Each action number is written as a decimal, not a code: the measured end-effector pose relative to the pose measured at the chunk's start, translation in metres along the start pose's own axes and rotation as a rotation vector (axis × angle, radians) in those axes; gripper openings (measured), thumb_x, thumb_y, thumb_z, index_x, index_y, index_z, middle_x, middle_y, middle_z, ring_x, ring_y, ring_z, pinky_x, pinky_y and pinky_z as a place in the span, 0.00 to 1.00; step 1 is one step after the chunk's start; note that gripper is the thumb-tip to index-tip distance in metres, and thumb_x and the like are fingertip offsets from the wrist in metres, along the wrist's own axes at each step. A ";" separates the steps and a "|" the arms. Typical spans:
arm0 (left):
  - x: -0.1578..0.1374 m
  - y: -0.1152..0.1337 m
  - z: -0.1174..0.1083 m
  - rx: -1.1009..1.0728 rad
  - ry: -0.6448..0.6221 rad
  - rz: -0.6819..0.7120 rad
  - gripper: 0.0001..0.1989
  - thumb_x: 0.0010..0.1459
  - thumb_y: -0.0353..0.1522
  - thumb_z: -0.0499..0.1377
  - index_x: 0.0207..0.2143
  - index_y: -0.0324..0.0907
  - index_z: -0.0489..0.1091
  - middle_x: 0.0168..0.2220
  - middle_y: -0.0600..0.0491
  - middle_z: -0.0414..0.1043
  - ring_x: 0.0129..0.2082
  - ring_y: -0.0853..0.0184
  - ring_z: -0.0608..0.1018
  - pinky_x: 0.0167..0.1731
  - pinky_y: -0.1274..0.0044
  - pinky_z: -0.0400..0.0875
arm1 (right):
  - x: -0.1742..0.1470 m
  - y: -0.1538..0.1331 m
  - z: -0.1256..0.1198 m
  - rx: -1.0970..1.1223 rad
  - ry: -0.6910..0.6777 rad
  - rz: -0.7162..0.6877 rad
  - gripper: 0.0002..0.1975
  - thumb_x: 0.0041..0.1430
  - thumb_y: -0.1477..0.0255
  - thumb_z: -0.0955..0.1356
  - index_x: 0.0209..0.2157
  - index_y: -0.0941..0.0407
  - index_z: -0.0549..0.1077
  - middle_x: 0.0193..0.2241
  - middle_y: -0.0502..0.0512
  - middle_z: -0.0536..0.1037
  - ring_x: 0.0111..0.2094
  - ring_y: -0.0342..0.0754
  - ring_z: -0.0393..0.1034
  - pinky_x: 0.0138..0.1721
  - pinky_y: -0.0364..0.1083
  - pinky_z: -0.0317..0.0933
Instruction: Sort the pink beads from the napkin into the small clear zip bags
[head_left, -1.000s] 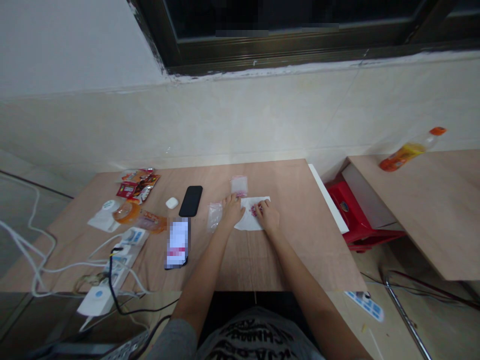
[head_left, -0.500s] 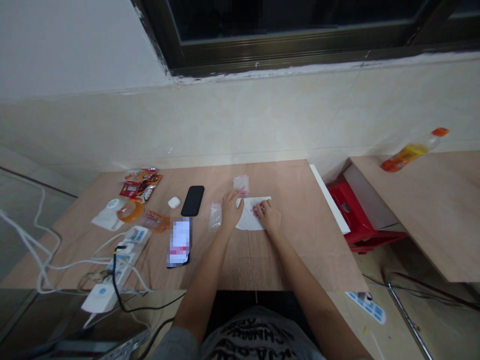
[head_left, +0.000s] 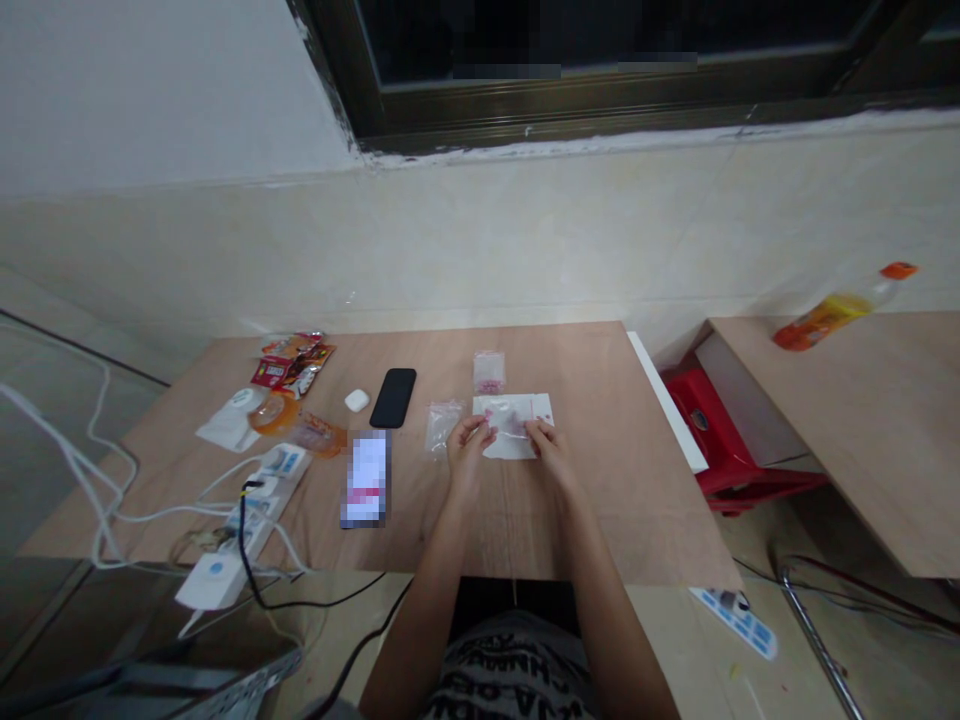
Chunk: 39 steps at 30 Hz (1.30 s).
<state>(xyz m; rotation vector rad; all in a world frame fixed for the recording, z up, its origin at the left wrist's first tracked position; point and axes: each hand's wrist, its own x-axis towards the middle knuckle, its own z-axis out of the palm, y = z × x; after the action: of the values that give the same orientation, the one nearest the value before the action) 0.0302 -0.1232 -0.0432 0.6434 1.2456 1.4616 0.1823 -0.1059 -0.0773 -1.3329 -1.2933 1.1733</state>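
Observation:
A small clear plastic bag (head_left: 511, 416) stretches between my hands, just over a white sheet of paper (head_left: 514, 449). Its left edge is pinched in the closed fingers of my left hand (head_left: 466, 445), and its right side is in the closed fingers of my right hand (head_left: 551, 445). Small pink bits show around the fingertips; whether they lie in the bag or on the paper I cannot tell. Left of the paper lies another clear plastic bag (head_left: 441, 425). Behind it sits a bag with pink contents (head_left: 489, 372).
On the left are a black phone (head_left: 393, 398), a lit phone (head_left: 367, 480), a white case (head_left: 357, 400), an orange bottle (head_left: 304, 425), red wrappers (head_left: 292, 362) and a power strip (head_left: 259, 515) with cables. Beyond the table (head_left: 637, 520) stands a red stool (head_left: 709, 435).
My hands have gone from lying low over the paper to pinching a clear bag between them. The bag at the left now shows more fully. The view has shifted slightly.

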 end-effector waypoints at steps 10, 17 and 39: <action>-0.008 0.007 -0.007 0.230 -0.018 0.105 0.15 0.49 0.41 0.64 0.36 0.41 0.72 0.37 0.50 0.77 0.34 0.68 0.78 0.37 0.75 0.71 | -0.026 -0.018 -0.014 0.178 -0.013 0.095 0.23 0.44 0.48 0.72 0.22 0.56 0.72 0.18 0.47 0.66 0.23 0.42 0.56 0.27 0.43 0.51; -0.010 0.018 -0.005 0.448 -0.054 0.204 0.14 0.49 0.37 0.64 0.39 0.42 0.71 0.41 0.49 0.77 0.41 0.64 0.78 0.42 0.73 0.69 | -0.029 -0.023 -0.018 0.000 0.009 -0.051 0.23 0.47 0.48 0.70 0.24 0.56 0.75 0.19 0.49 0.68 0.23 0.43 0.57 0.27 0.43 0.52; -0.040 0.039 0.013 0.765 -0.394 0.356 0.08 0.59 0.34 0.56 0.30 0.42 0.73 0.31 0.53 0.75 0.34 0.67 0.76 0.37 0.77 0.67 | -0.040 -0.053 -0.016 -0.194 -0.161 -0.213 0.15 0.57 0.63 0.68 0.21 0.55 0.69 0.20 0.48 0.70 0.23 0.42 0.61 0.27 0.42 0.53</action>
<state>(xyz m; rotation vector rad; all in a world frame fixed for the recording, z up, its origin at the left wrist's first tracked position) 0.0386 -0.1521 0.0062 1.6490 1.4000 1.0131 0.1907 -0.1438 -0.0212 -1.2196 -1.6580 1.0438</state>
